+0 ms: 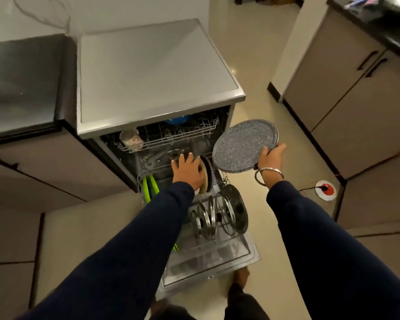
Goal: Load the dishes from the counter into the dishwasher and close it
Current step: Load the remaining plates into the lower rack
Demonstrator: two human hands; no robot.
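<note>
Four lids (219,218) racked; right hand (271,157) grips one speckled plate (244,145).

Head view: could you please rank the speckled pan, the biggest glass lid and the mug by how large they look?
1. Speckled pan, held up in the right hand, so its nearness may flatter it.
2. Biggest glass lid, on edge in the lower rack.
3. Mug, clearly smallest, though farther off.

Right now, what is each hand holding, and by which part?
The right hand grips the speckled grey pan by its near rim. The left hand holds nothing; its spread fingers rest on the upright plates.
</note>
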